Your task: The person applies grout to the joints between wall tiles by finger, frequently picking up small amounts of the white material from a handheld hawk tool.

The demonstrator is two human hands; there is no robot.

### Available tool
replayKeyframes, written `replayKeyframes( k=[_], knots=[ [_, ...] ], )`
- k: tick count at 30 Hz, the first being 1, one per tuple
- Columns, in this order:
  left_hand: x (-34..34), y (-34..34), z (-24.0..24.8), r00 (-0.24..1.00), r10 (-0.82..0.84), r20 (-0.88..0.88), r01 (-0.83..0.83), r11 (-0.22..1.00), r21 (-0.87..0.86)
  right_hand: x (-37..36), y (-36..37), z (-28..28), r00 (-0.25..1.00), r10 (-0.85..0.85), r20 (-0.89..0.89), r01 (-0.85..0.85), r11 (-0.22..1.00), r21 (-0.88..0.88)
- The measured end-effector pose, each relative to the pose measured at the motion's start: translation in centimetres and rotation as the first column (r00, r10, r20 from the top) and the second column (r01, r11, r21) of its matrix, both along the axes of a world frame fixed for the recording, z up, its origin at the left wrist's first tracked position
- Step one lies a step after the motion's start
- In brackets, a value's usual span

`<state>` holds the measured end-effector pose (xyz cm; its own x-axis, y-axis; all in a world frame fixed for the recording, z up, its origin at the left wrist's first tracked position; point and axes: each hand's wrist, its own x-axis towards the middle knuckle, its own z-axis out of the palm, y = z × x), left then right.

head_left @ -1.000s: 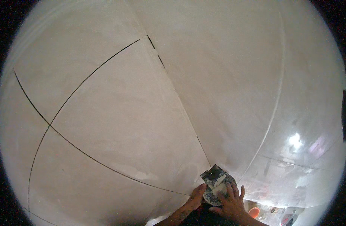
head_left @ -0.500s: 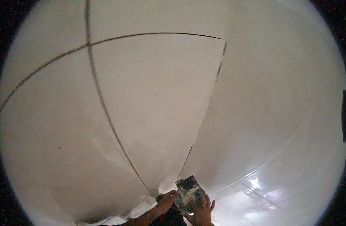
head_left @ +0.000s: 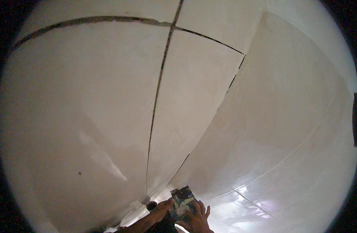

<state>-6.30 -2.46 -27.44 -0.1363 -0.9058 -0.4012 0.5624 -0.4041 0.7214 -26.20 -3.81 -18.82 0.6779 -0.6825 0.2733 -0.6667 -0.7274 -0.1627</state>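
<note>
Low in the head view, both my hands are at a dark, flat, squarish piece (head_left: 183, 194) smeared with pale paste. It may be more than one plate overlapping; I cannot tell. My left hand (head_left: 163, 209) is closed on its left edge. My right hand (head_left: 197, 218) grips it from the right, with some fingers fanned out past its side. Pale paste (head_left: 182, 210) lies on its face between the hands. Next to my left hand is a dark round thing (head_left: 151, 206), too small to make out.
Large pale tiles (head_left: 108, 97) surround the hands, with dark joints (head_left: 158, 91) between them. One broad joint (head_left: 93, 19) curves across the top left. To the right a glossy tiled surface (head_left: 256, 206) reflects bright light. A dark object (head_left: 356, 120) shows at the right rim.
The view has turned, so the tile joints lie farther right and the broad joint shows at top left. My hands and the smeared piece sit slightly lower and more to the left.
</note>
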Motion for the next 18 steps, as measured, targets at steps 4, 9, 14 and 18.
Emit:
replayKeyframes(
  k=[4, 9, 14, 18],
  knots=[
    [-0.3, -0.2, -1.5, 0.992, 0.03, 0.125, -0.024, 0.998, -0.055, 1.3, -1.5, 4.5, 0.986, -0.12, 0.12, 0.066, 0.924, 0.378],
    [1.0, -0.1, 0.5, 0.996, -0.03, -0.088, 0.032, 0.999, 0.015, 2.6, -8.2, 20.2, 0.869, -0.08, 0.488, -0.104, 0.935, 0.338],
    [2.6, -0.3, 2.7, 0.932, -0.148, 0.33, 0.149, 0.989, 0.024, 10.3, -14.7, 36.3, 0.688, 0.06, 0.723, -0.017, 0.998, -0.067],
    [1.2, -0.6, 2.2, 0.994, -0.08, 0.068, 0.083, 0.996, -0.043, 11.8, -18.4, 41.4, 0.758, 0.023, 0.652, 0.112, 0.98, -0.164]
  ],
)
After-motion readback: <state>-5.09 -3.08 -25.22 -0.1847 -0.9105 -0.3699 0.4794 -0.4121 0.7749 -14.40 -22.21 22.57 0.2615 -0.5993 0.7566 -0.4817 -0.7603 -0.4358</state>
